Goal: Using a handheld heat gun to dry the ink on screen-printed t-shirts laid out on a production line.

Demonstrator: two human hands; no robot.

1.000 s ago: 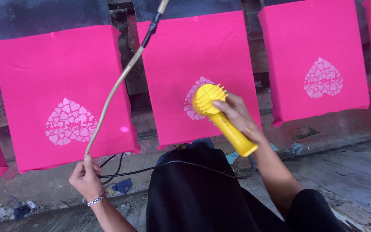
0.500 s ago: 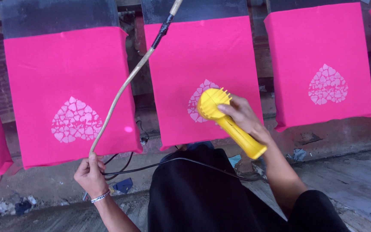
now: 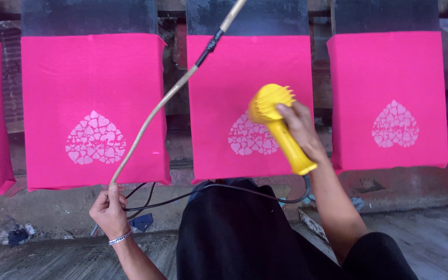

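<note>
Dark printing boards (image 3: 89, 15) stand in a row, each wrapped in pink fabric. Right hand (image 3: 299, 127) grips a yellow heat blower (image 3: 278, 122), nozzle aimed at the white heart print (image 3: 250, 140) near the lower edge of the middle pink panel (image 3: 250, 78). Left hand (image 3: 111, 210) is closed on a tan cord (image 3: 151, 116). Neighbouring panels carry matching prints; dryness cannot be judged.

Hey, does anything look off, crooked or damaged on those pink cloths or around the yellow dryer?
Nothing much stands out. The pink cloths lie flat and square, each with a whole white heart print. The right hand grips the yellow dryer; the left hand holds its cord. Only scraps litter the floor at left.
</note>
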